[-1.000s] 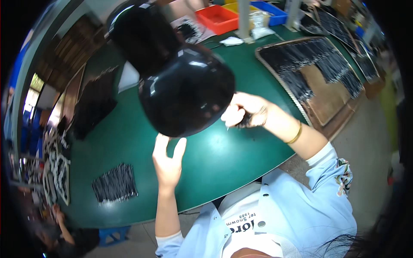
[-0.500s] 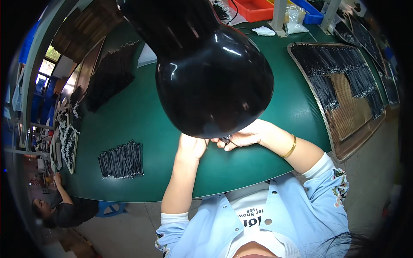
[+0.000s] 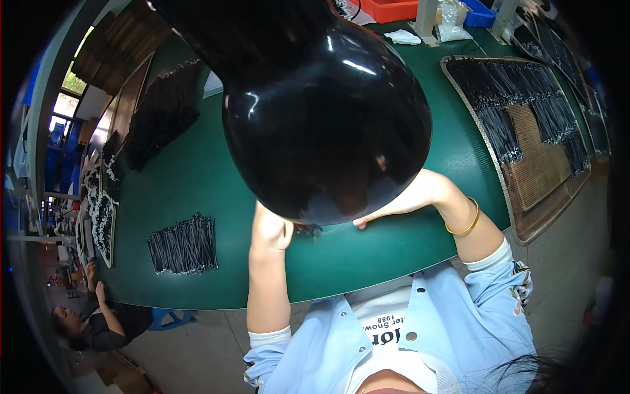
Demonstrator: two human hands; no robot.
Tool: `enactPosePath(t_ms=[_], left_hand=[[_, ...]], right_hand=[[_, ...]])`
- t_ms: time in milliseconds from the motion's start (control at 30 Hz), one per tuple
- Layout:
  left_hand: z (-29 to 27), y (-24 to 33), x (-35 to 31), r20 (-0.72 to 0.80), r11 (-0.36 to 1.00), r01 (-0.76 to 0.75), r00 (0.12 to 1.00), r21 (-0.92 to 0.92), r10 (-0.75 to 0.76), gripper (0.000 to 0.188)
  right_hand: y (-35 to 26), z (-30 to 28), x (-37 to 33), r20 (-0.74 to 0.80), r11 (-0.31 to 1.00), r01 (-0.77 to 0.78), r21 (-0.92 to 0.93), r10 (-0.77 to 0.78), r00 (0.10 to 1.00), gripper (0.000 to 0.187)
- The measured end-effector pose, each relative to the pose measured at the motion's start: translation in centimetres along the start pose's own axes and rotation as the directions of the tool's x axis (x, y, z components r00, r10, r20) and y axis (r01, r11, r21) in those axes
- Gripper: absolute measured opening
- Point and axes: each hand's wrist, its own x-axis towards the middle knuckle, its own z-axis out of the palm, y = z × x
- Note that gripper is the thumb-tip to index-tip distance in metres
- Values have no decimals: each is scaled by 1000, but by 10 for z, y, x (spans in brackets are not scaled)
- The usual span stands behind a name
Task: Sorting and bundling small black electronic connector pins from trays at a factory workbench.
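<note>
A large glossy black lamp shade [image 3: 328, 131] hangs over the work and hides most of my fingers. My left hand [image 3: 270, 230] is at its lower left rim, curled, with the thumb side showing. Ends of a small bunch of thin black cables [image 3: 308, 230] stick out beside that thumb, seemingly in its grip. My right hand [image 3: 410, 197] reaches under the shade from the right. Only a fingertip of it shows below the rim, and a faint thin line runs from the cables toward it. Whether that hand holds anything is hidden.
On the green table [image 3: 354, 269], a neat row of black cables [image 3: 182, 245] lies at left. A brown tray [image 3: 535, 190] with cable bundles stands at right. More dark cables [image 3: 161, 121] lie far left. A red bin [image 3: 387, 10] is at the back. Another person [image 3: 98, 322] sits lower left.
My hands have moved apart, the left one leftward and the right one slightly right. The cable bunch, earlier by my right fingers, now shows beside my left hand. The shade looks larger.
</note>
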Motion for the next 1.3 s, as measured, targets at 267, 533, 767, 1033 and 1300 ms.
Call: enactPosePath(t_ms=[267,533,767,1033,1300], left_hand=[[38,-2,1,188,966,156,963,207,-195,10],[46,-39,2,51,895,-290,956,339,290,16],[31,-58,5,171,798,-327,945,505,279,20],[45,-53,5,129,668,-392,904,633,408,20],[43,-44,4,-51,895,-253,955,368,292,20]], right_hand=[[-17,11,5,-576,993,113,47,-66,815,29],[-33,15,8,-723,941,337,9,-227,653,27],[-40,9,7,-506,665,255,-703,-718,477,37],[-45,7,5,-518,732,153,-664,-598,612,36],[-25,7,10,-765,947,321,-17,-219,606,42]])
